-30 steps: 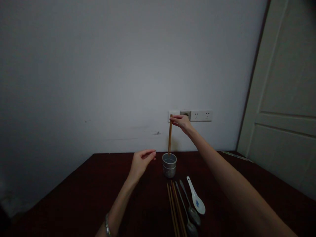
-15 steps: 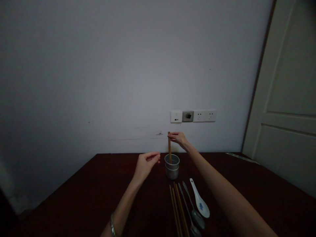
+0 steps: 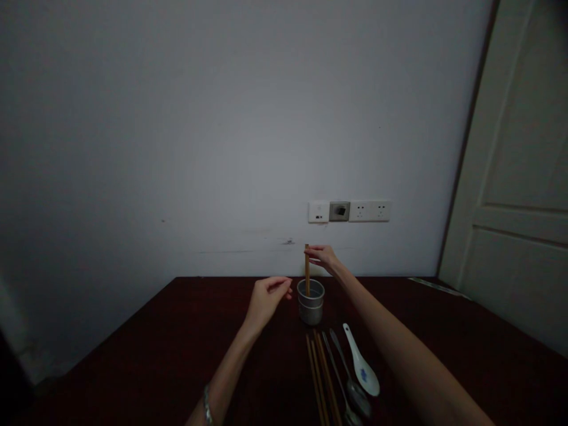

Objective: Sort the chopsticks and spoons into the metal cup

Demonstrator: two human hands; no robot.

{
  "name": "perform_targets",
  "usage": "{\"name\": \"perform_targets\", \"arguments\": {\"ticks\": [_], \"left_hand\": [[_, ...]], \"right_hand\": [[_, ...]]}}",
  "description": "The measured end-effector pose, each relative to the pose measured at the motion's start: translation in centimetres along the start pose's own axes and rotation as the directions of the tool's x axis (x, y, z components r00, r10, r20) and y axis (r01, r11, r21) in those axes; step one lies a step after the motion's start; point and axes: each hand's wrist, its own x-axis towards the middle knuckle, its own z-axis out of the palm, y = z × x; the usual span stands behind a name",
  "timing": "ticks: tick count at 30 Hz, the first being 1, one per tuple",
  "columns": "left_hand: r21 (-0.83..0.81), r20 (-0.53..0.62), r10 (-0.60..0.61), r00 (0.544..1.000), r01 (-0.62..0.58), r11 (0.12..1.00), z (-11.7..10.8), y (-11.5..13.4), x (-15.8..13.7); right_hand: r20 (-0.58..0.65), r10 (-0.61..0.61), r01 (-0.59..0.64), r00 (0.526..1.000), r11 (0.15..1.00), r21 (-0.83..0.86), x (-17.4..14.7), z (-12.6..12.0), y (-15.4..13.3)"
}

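The right hand [image 3: 323,257] pinches slim, straight, golden-brown wooden chopsticks [image 3: 307,276] upright, lower ends inside a round grey metal cup [image 3: 311,313] on a dark-red table [image 3: 177,337], near a curled left hand [image 3: 265,300] whose fingertip contact is unclear.

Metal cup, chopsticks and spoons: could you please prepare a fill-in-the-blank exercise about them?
The ____ hand holds chopsticks upright. Their lower ends are ____ the metal cup. The pattern on the white spoon is coloured ____. Beside it lie ____ metal spoons.

Missing words: right; inside; blue; two.
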Motion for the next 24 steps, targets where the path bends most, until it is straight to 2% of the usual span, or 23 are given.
{"name": "perform_targets", "arguments": {"ticks": [8, 19, 24], "left_hand": [[-0.004, 0.011, -0.012, 1.000, 0.012, 1.000, 0.2, -0.1, 0.0], [-0.042, 0.025, -0.028, 0.999, 0.029, 0.999, 0.3, -0.1, 0.0], [-0.029, 0.002, -0.031, 1.000, 0.031, 0.999, 0.2, 0.0, 0.2]], "right_hand": [[-0.015, 0.026, -0.025, 1.000, 1.000, 0.010, 0.8, 0.0, 0.6], [0.026, 0.010, -0.011, 1.000, 1.000, 0.029, 0.5, 0.1, 0.7], [0.024, -0.002, 0.001, 1.000, 1.000, 0.021, 0.6, -1.3, 0.2]]}}
